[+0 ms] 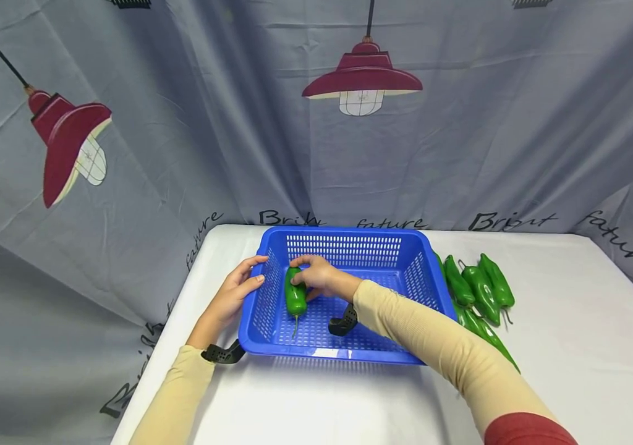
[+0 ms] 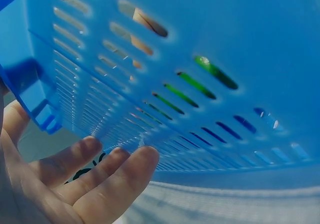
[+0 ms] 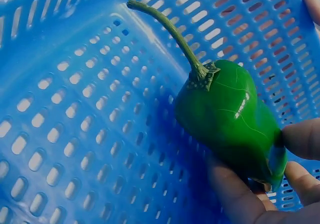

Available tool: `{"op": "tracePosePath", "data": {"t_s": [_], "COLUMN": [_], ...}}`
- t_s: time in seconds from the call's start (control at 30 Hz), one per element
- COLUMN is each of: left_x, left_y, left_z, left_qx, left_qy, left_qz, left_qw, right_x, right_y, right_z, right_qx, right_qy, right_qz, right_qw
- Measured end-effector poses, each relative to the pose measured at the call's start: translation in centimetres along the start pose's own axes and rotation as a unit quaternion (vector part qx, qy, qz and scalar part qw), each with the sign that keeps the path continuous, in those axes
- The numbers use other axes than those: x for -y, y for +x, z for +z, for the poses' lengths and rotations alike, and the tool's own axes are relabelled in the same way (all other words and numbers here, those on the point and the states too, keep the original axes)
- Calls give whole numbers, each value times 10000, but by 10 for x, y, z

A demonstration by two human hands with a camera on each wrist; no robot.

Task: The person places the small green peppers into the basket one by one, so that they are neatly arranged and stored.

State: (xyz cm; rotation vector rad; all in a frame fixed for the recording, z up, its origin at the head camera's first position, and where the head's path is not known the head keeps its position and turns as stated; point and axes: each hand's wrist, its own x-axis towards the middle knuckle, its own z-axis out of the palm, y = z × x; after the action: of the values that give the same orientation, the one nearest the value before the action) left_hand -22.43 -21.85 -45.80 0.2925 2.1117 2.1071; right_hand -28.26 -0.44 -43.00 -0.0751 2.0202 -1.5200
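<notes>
A blue plastic basket (image 1: 327, 353) with slotted walls stands on the white table. My left hand (image 1: 232, 298) holds its left rim, with several fingers (image 2: 117, 184) against the outside of the wall. Inside the basket, near its left wall, my right hand (image 1: 321, 276) grips a glossy green pepper (image 1: 296, 300) between thumb and fingers. The pepper's stem points toward the front of the basket. In the right wrist view the same pepper (image 3: 225, 108) lies close to the wall, its tip end partly covered by the fingers.
Several more green peppers (image 1: 482, 289) lie in a loose group on the table (image 1: 583, 346), just right of the basket. My right forearm crosses the basket's front right corner. A grey curtain (image 1: 461, 154) with printed lamps hangs behind the table.
</notes>
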Motion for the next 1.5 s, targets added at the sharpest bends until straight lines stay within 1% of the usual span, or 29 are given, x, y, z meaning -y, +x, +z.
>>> {"op": "tracePosePath", "data": {"t_s": [0.37,0.6,0.77,1.0,1.13,1.3,1.5], "left_x": [-2,-3,-4,-4,-3,0,0], "left_y": [1,2,2,3,3,1,-1], "left_z": [-2,-1,-1,-1,-1,-1,-1], "left_qx": [102,89,72,107,128,94,33], "left_qy": [95,108,117,72,83,56,122], "left_qz": [29,-2,12,59,75,7,32], "left_qw": [9999,9999,9999,9999,9999,9999,9999], "right_x": [-4,-3,-1,-1,-2,-1,8], "right_y": [3,2,1,-1,0,-2,-11], "right_z": [2,2,2,4,4,-2,-19], "right_qx": [23,126,165,108,74,31,51], "right_qy": [-49,216,324,325,336,280,229], "right_qz": [-19,97,105,57,94,133,129], "right_qw": [10000,9996,9993,9994,9994,9995,9996]}}
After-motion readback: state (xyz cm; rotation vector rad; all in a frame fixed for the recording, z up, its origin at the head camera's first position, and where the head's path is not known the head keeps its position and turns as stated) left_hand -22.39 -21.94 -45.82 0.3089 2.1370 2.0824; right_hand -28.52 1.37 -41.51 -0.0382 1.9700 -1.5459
